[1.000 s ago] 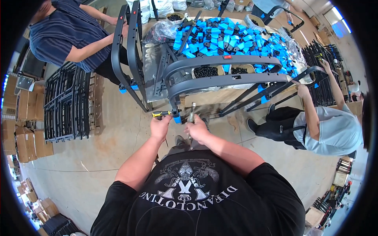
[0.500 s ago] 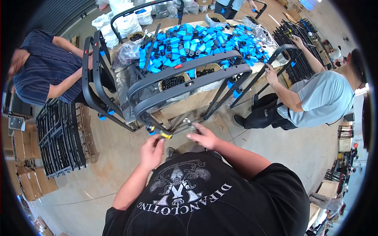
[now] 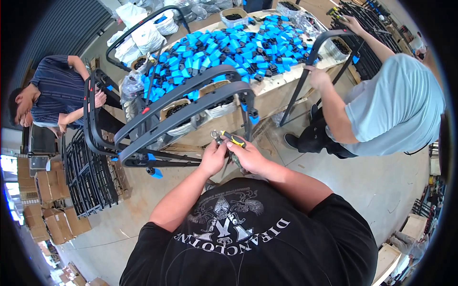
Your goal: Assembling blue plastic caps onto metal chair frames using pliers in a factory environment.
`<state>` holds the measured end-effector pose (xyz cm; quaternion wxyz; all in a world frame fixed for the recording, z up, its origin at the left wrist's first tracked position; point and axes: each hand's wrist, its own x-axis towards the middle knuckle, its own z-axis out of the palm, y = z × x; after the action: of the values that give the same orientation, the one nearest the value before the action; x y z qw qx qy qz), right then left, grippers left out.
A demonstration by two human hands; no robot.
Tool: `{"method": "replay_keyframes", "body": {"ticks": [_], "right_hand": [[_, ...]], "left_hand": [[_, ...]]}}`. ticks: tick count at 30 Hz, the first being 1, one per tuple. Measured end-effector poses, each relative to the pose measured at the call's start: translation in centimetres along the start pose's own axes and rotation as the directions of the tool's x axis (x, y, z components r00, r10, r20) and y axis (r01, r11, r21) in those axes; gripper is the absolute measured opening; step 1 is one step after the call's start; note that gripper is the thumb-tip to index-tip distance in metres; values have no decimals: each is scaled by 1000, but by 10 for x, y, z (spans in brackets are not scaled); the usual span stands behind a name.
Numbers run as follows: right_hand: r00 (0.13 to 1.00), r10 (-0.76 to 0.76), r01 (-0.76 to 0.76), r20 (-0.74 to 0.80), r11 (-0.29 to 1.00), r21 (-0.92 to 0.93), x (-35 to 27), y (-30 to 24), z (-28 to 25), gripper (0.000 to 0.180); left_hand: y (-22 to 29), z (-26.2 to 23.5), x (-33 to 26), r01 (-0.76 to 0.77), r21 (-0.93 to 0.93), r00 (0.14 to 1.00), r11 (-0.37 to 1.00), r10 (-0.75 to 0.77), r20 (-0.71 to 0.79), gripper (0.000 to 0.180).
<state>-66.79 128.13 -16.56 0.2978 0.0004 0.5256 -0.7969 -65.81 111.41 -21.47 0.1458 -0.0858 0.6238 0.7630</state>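
My left hand and my right hand meet in front of my chest. Between the left fingertips is a metal wrench, its ring end pointing up. A hand tool with a yellow-and-black handle lies slanted in my right fingers; its exact kind is unclear. The fingers hide the lower parts of both tools. Just beyond my hands stand dark grey curved tube frames with blue end caps, leaning against the table.
A wooden table carries a heap of blue and black plastic pieces and tubs of small black parts. One co-worker handles frames at left; another grips a frame at right. Stacked black frames stand at left.
My hands have come together. The yellow-and-black tool, held in my left hand before, is now in my right; the wrench is now at my left fingers. The view has shifted.
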Motion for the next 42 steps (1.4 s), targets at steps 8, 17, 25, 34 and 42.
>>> {"method": "replay_keyframes", "body": {"ticks": [8,17,25,34,42], "right_hand": [[822,-395,59,-409,775,-629,-5,-13,-141,35],[862,-110,106,-495,994,-36,53,-46,-180,28],[875,35,1,-483,997,74,77,-37,-182,27],[895,25,-106,-445,981,-159,87,-32,-199,49],[947,-91,-199,-308,586,-785,78,-73,-208,68]], "left_hand": [[39,85,46,328,447,943,832,-257,-213,33],[27,119,73,243,64,963,968,-232,-139,66],[42,125,74,262,-61,954,963,-268,-135,69],[46,126,77,249,77,967,966,-243,-80,56],[40,140,71,173,-13,982,985,-173,-77,39]]}}
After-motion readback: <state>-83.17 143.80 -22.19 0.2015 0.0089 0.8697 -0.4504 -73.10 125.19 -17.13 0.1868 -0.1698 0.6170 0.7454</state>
